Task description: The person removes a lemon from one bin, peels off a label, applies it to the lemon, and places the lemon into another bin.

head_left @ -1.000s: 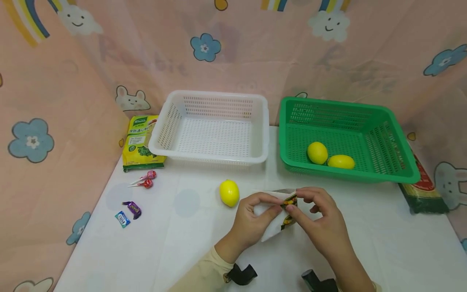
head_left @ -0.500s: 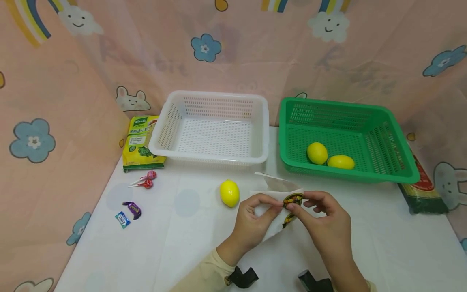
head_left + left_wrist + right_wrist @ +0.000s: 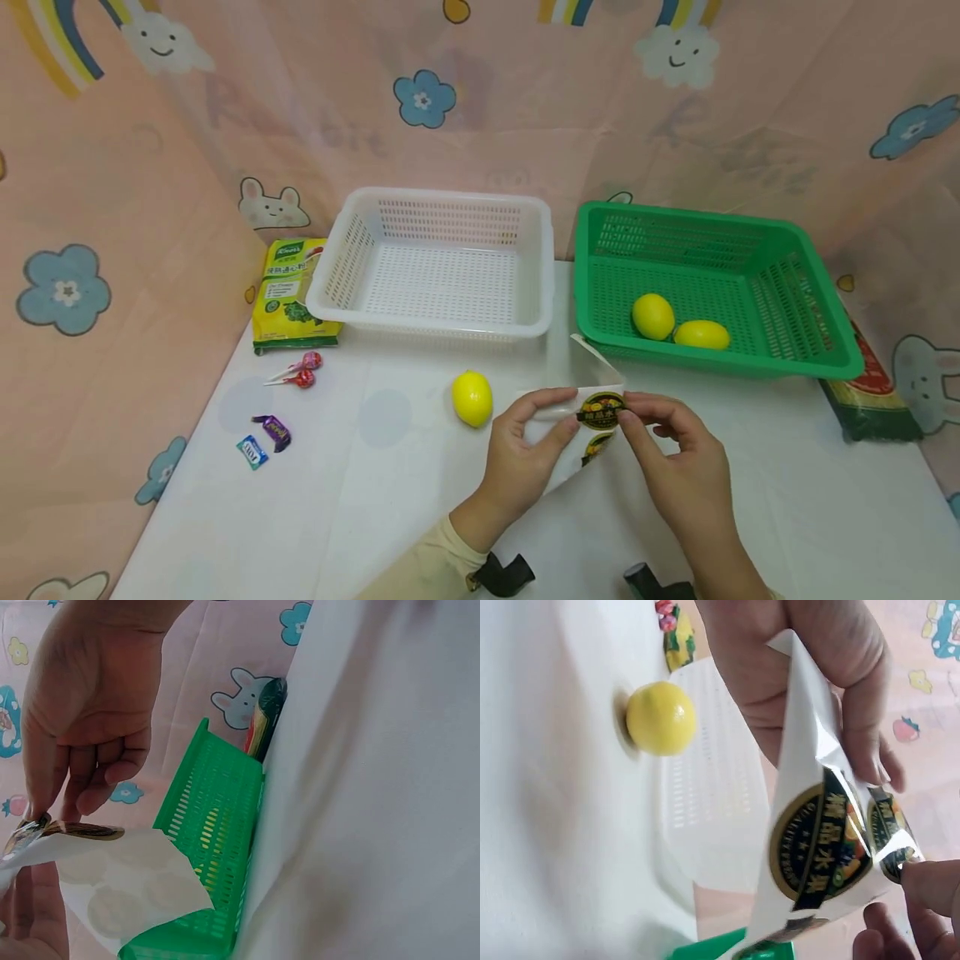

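My left hand (image 3: 517, 458) grips a white sheet of fruit stickers (image 3: 802, 742), thumb on the front. The sheet is bent, with a loose flap sticking up at the back. At its right edge my right hand (image 3: 678, 467) pinches an oval black-and-gold sticker (image 3: 602, 410) between thumb and index finger. In the right wrist view that sticker (image 3: 891, 834) is creased and shiny under the fingertips, beside another label (image 3: 821, 844) on the sheet. A lemon (image 3: 472, 398) sits on the table left of the hands.
Behind are a white basket (image 3: 431, 322) and a green basket (image 3: 712, 360) with two lemons (image 3: 653, 317). A yellow Knorr packet (image 3: 288, 292), lollipops (image 3: 303, 377) and wrapped candies (image 3: 275, 433) lie left; a red-green packet (image 3: 870, 400) lies right.
The right hand has shifted slightly right, and the pinched sticker shows more of its face. The sheet's back flap has risen and swung right. Baskets and lemons have stayed put.
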Available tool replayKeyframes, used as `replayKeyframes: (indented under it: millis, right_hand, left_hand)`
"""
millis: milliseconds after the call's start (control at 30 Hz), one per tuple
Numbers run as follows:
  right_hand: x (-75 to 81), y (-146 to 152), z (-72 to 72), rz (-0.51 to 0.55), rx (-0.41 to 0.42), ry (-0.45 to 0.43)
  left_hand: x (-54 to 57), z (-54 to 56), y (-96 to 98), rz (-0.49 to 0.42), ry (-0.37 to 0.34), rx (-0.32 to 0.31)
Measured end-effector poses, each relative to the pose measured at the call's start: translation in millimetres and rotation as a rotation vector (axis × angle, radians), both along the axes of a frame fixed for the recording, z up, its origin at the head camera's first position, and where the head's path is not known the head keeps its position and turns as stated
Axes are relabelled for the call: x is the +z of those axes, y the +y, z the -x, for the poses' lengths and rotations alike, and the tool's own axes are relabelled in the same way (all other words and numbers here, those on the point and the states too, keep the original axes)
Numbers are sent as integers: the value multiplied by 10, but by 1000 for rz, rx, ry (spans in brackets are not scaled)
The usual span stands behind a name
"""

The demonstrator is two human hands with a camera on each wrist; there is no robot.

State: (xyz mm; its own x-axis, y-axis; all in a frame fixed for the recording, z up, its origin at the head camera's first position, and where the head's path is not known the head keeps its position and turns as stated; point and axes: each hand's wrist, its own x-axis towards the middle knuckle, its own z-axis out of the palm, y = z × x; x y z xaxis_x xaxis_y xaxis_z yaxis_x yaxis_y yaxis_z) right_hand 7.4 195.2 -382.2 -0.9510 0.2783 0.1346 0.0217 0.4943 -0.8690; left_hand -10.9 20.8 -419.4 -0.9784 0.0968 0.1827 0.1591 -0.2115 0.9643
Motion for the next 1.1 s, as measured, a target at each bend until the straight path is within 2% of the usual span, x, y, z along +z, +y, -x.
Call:
replayKeyframes:
  millis: [167,267,433,500,633,700,800,967,1100]
  right_hand:
    - [17,118,-44,-70,44,-64]
    - [26,181,-87,-111,53,-103]
    - [39,257,-172,-162,34,-125]
    - [30,280,-193,-182,20,-87]
    - [6,317,-206,-236,19,74]
    - [0,327,-202,-267,39,164]
    - [-6,320,-199,-296,81,243]
    - [-18,296,-210,-321,85,261]
    - [-26,297,-214,-324,84,245]
  left_hand:
    - [-50,5,45,1,-34,-45]
    - [-69,0,101,-39,-62,-75]
    - [-91,-4,218,-97,-110,-78]
    - [-95,0,246,-109,-137,-97]
    - [-75,6,260,-129,-223,-137]
    - [-57,12,272,-128,-283,-117]
    - [-38,25,318,-157,-371,-49]
    - [-26,47,402,-234,-500,25]
    - [-13,54,452,-260,-561,63]
